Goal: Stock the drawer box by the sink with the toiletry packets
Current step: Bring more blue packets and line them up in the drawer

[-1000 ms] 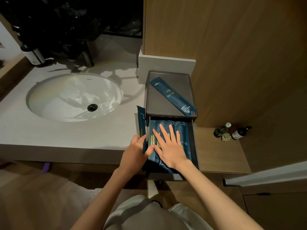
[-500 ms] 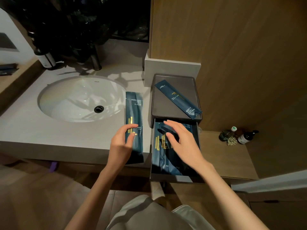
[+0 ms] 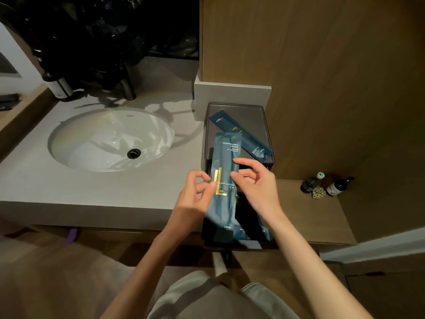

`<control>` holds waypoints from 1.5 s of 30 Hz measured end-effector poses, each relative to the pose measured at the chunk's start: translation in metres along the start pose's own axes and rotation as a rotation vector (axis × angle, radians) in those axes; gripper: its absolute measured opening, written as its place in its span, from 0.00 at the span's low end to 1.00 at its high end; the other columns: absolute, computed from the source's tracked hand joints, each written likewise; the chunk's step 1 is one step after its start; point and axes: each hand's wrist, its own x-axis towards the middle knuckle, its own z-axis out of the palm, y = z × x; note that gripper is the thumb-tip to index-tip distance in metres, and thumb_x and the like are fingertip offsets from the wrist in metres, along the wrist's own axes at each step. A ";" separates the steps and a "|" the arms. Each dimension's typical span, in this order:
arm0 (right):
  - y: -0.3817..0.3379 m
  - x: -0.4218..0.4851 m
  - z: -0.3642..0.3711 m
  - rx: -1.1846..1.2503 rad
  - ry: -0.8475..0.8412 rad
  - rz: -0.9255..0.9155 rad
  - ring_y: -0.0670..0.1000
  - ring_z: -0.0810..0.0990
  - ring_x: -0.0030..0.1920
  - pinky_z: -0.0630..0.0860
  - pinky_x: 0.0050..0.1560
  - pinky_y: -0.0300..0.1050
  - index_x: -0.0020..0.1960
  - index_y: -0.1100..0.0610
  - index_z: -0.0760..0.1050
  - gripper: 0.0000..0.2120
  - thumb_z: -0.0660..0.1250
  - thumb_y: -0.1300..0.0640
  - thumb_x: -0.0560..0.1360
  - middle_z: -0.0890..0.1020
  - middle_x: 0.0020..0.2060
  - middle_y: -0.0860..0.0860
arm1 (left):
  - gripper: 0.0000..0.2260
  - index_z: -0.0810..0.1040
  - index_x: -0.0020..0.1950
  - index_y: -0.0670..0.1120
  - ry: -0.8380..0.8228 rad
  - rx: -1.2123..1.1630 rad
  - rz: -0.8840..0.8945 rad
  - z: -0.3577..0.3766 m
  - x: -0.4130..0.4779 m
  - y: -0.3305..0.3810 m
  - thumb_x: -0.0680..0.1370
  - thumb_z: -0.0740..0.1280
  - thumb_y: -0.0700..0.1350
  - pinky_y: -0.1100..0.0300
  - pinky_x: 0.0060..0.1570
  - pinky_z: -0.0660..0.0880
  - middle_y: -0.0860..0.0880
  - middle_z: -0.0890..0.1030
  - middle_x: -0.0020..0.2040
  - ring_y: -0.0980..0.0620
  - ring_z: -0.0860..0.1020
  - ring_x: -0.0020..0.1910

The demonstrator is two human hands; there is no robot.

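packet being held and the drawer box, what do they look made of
Packet: likely thin plastic or foil film, satin blue with gold metallic print; it creases and catches soft highlights. Drawer box: dark grey, matte, probably plastic or coated metal; flat dull top with a raised rim.

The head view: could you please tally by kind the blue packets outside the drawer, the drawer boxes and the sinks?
Blue packets outside the drawer: 2, the held packet and the packet on the box top
Drawer box: 1
Sink: 1
Total: 4
Packets in the drawer are too covered to count.
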 end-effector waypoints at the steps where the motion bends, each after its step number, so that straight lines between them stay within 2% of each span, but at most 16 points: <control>1: 0.002 0.001 -0.005 0.017 0.011 0.023 0.43 0.75 0.31 0.75 0.38 0.38 0.57 0.54 0.79 0.13 0.70 0.64 0.74 0.78 0.30 0.49 | 0.04 0.68 0.50 0.52 0.017 0.032 0.007 -0.001 0.001 0.000 0.80 0.63 0.46 0.55 0.30 0.67 0.48 0.78 0.34 0.51 0.70 0.28; 4: 0.006 0.002 -0.026 -0.046 -0.002 0.093 0.42 0.75 0.32 0.76 0.40 0.38 0.57 0.53 0.79 0.13 0.69 0.63 0.75 0.78 0.30 0.47 | 0.04 0.69 0.55 0.54 0.112 0.155 0.011 -0.009 0.006 -0.009 0.81 0.60 0.48 0.55 0.32 0.72 0.51 0.82 0.41 0.51 0.72 0.29; 7: 0.014 -0.001 -0.044 -0.152 -0.167 0.198 0.45 0.72 0.33 0.73 0.40 0.38 0.57 0.51 0.79 0.13 0.68 0.63 0.75 0.75 0.28 0.45 | 0.08 0.70 0.60 0.53 0.173 0.311 -0.059 -0.017 0.011 -0.024 0.81 0.60 0.50 0.56 0.44 0.73 0.49 0.79 0.50 0.52 0.76 0.41; 10: 0.029 -0.006 -0.045 -0.239 -0.303 0.282 0.43 0.66 0.28 0.68 0.34 0.34 0.57 0.52 0.79 0.13 0.66 0.64 0.76 0.69 0.27 0.47 | 0.14 0.70 0.66 0.47 0.113 0.336 -0.173 -0.013 0.012 -0.033 0.81 0.60 0.48 0.60 0.51 0.69 0.45 0.75 0.58 0.51 0.75 0.50; 14: 0.059 0.008 -0.029 -0.321 -0.199 0.288 0.45 0.68 0.30 0.68 0.36 0.38 0.59 0.54 0.79 0.14 0.64 0.65 0.76 0.74 0.30 0.47 | 0.19 0.65 0.72 0.43 0.029 0.283 -0.263 0.001 0.009 -0.034 0.81 0.60 0.44 0.70 0.52 0.64 0.42 0.71 0.67 0.55 0.70 0.57; 17: 0.073 0.027 -0.012 -0.370 -0.073 0.274 0.43 0.71 0.31 0.69 0.38 0.38 0.57 0.52 0.79 0.14 0.64 0.65 0.76 0.77 0.35 0.45 | 0.20 0.63 0.73 0.44 -0.011 0.260 -0.294 0.006 0.007 -0.035 0.81 0.60 0.42 0.71 0.50 0.64 0.43 0.70 0.70 0.57 0.69 0.57; 19: 0.079 0.036 0.001 -0.404 -0.001 0.247 0.42 0.73 0.32 0.70 0.41 0.37 0.53 0.51 0.80 0.13 0.64 0.65 0.75 0.77 0.35 0.43 | 0.20 0.65 0.73 0.45 -0.001 0.253 -0.294 0.005 0.009 -0.038 0.81 0.61 0.41 0.71 0.49 0.68 0.44 0.71 0.69 0.58 0.73 0.53; 21: 0.082 0.039 0.012 -0.386 0.032 0.238 0.42 0.73 0.31 0.70 0.44 0.38 0.52 0.52 0.80 0.12 0.65 0.65 0.74 0.76 0.31 0.43 | 0.20 0.66 0.72 0.46 0.003 0.251 -0.295 0.003 0.009 -0.041 0.80 0.61 0.40 0.76 0.44 0.71 0.45 0.72 0.68 0.64 0.75 0.47; 24: 0.085 0.035 0.022 -0.399 0.039 0.193 0.42 0.75 0.34 0.71 0.43 0.35 0.54 0.54 0.80 0.11 0.66 0.63 0.75 0.78 0.34 0.45 | 0.21 0.66 0.72 0.46 -0.023 0.262 -0.279 0.001 0.009 -0.041 0.80 0.61 0.38 0.79 0.39 0.71 0.46 0.72 0.68 0.66 0.74 0.45; 27: 0.084 0.033 0.023 -0.461 -0.006 0.106 0.42 0.75 0.36 0.74 0.46 0.36 0.58 0.55 0.80 0.12 0.67 0.62 0.75 0.81 0.44 0.49 | 0.21 0.65 0.73 0.46 -0.042 0.247 -0.257 0.001 0.007 -0.041 0.80 0.60 0.36 0.77 0.40 0.73 0.48 0.72 0.66 0.68 0.74 0.44; 29: 0.082 0.031 0.018 -0.529 -0.071 0.037 0.42 0.76 0.36 0.73 0.46 0.32 0.61 0.54 0.78 0.15 0.69 0.61 0.75 0.80 0.52 0.51 | 0.22 0.66 0.72 0.47 -0.036 0.252 -0.245 0.000 0.006 -0.043 0.79 0.61 0.36 0.74 0.41 0.75 0.48 0.72 0.66 0.64 0.77 0.45; 31: 0.080 0.027 0.009 -0.611 -0.153 -0.034 0.44 0.79 0.47 0.74 0.56 0.36 0.64 0.53 0.76 0.19 0.70 0.60 0.74 0.77 0.60 0.50 | 0.22 0.66 0.72 0.48 -0.036 0.263 -0.237 -0.002 0.006 -0.047 0.79 0.61 0.37 0.72 0.42 0.77 0.48 0.73 0.67 0.58 0.80 0.44; 33: 0.078 0.021 -0.004 -0.725 -0.271 -0.093 0.48 0.72 0.65 0.66 0.70 0.44 0.69 0.52 0.72 0.24 0.71 0.56 0.74 0.72 0.68 0.48 | 0.22 0.67 0.72 0.48 -0.032 0.266 -0.235 -0.003 0.006 -0.050 0.79 0.62 0.36 0.71 0.44 0.77 0.47 0.74 0.67 0.56 0.81 0.46; 35: 0.076 0.013 -0.017 -0.859 -0.441 -0.110 0.48 0.59 0.75 0.56 0.74 0.46 0.74 0.50 0.64 0.32 0.71 0.49 0.73 0.65 0.74 0.45 | 0.21 0.68 0.72 0.48 -0.021 0.268 -0.227 -0.003 0.007 -0.051 0.79 0.62 0.37 0.71 0.46 0.77 0.47 0.75 0.67 0.57 0.81 0.48; 39: 0.078 0.005 -0.026 -1.056 -0.661 -0.118 0.47 0.42 0.78 0.50 0.76 0.51 0.78 0.49 0.51 0.42 0.70 0.42 0.71 0.50 0.78 0.43 | 0.20 0.69 0.71 0.47 -0.018 0.283 -0.217 -0.003 0.007 -0.050 0.79 0.62 0.36 0.77 0.43 0.73 0.48 0.75 0.66 0.66 0.78 0.43; 45: 0.082 0.010 -0.017 -1.116 -0.709 -0.134 0.50 0.38 0.77 0.41 0.76 0.50 0.79 0.51 0.45 0.47 0.71 0.43 0.71 0.47 0.78 0.45 | 0.21 0.69 0.71 0.45 -0.025 0.307 -0.202 -0.005 0.009 -0.054 0.78 0.63 0.35 0.76 0.44 0.73 0.47 0.75 0.66 0.62 0.79 0.45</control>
